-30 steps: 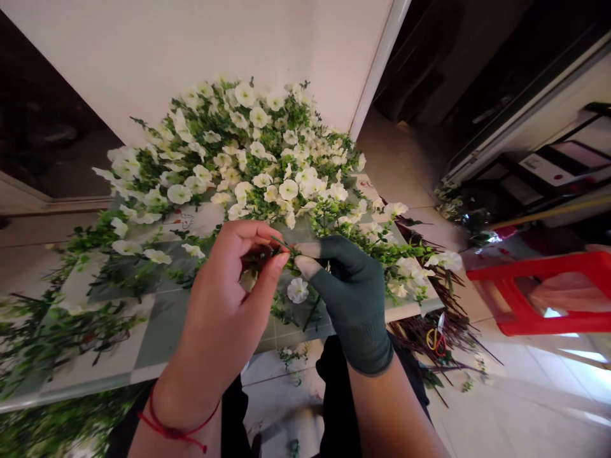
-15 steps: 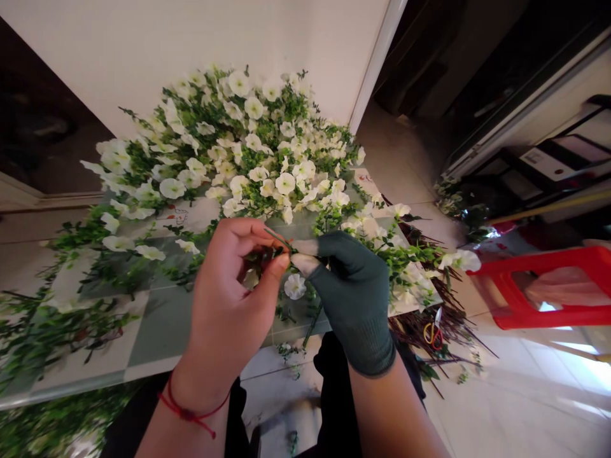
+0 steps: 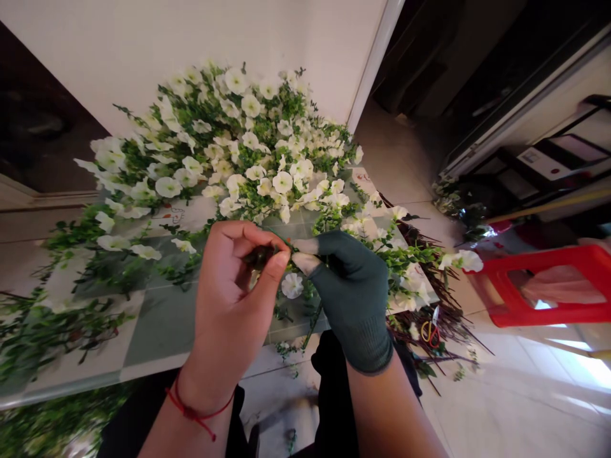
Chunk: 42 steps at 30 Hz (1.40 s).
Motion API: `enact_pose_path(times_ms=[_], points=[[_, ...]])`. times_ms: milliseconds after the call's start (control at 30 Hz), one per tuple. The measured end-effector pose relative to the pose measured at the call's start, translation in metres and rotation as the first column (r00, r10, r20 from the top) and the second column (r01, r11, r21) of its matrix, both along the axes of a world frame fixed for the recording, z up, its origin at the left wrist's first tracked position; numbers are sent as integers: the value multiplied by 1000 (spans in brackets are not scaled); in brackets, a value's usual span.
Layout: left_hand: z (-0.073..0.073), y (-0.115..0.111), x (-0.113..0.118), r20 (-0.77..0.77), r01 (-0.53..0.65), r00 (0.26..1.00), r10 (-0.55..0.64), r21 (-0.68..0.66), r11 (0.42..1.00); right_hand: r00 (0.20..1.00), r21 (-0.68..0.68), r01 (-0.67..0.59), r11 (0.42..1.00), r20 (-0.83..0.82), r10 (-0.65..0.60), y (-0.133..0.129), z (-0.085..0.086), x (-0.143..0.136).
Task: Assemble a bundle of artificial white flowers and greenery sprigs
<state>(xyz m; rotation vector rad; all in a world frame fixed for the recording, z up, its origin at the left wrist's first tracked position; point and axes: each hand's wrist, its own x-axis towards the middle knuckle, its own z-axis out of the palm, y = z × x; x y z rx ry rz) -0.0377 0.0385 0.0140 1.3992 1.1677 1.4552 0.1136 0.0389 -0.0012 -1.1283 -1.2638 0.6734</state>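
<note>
My bare left hand (image 3: pixel 233 299), with a red string at the wrist, pinches a thin green flower stem (image 3: pixel 267 253) between thumb and fingers. My right hand (image 3: pixel 351 289) wears a dark green glove with open fingertips and pinches the same stem from the right, fingertips touching the left hand's. A single white flower (image 3: pixel 292 285) hangs just below the two hands. Both hands hover over the front part of a low table (image 3: pixel 157 324) with a green-and-white checked top. A big heap of white flowers with green leaves (image 3: pixel 248 152) covers the table's far half.
Loose green sprigs (image 3: pixel 42 331) lie at the table's left end. Dark stems and a pair of scissors (image 3: pixel 429 332) lie on the tiled floor to the right. A red plastic stool (image 3: pixel 548 286) stands further right. A white wall rises behind the table.
The hands stay pinched together on the stem. The left fingers have curled tighter and the stem tip sticks out less. The view has drifted slightly.
</note>
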Motion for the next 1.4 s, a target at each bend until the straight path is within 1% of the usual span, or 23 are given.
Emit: enact_pose_path(times_ms=[200, 300, 400, 467, 533, 633, 733, 833, 933, 1067, 1167, 1300, 1400], points=[[-1, 2, 4, 71, -46, 996, 45, 9, 999, 1000, 11, -18, 1000, 7, 18, 1, -2, -3], [-3, 4, 5, 77, -54, 996, 52, 20, 998, 1000, 17, -10, 1000, 5, 10, -1, -2, -4], [-7, 4, 6, 84, -52, 995, 51, 14, 999, 1000, 27, 1, 1000, -17, 0, -2, -1, -6], [-10, 3, 7, 115, -58, 992, 56, 14, 998, 1000, 30, 20, 999, -17, -19, -3, 0, -8], [-14, 3, 8, 139, -61, 989, 59, 9, 998, 999, 39, 42, 998, 20, -43, -3, 0, -9], [-16, 5, 7, 113, -67, 991, 70, -25, 997, 995, 68, 42, 997, 90, -48, -1, -2, -8], [-14, 7, 5, 97, -74, 992, 81, -69, 995, 991, 97, 26, 995, 130, -39, 1, -3, -5], [-11, 10, 2, 91, -58, 994, 68, -108, 992, 983, 111, 18, 994, 181, -38, 3, -4, -2], [-15, 13, -2, 110, -34, 993, 45, -106, 994, 972, 145, -12, 989, 232, -22, 7, -8, 1], [-24, 18, -7, 132, -22, 991, 34, -98, 995, 970, 239, -66, 969, 242, 7, 16, -17, 3], [-27, 20, -10, 143, -27, 989, 40, -91, 995, 965, 291, -110, 951, 259, 32, 22, -23, 4], [-27, 21, -11, 147, -36, 988, 52, -108, 993, 956, 277, -163, 947, 283, 82, 25, -24, 5], [-26, 21, -10, 150, -41, 987, 56, -96, 994, 959, 258, -174, 950, 263, 104, 24, -23, 6]])
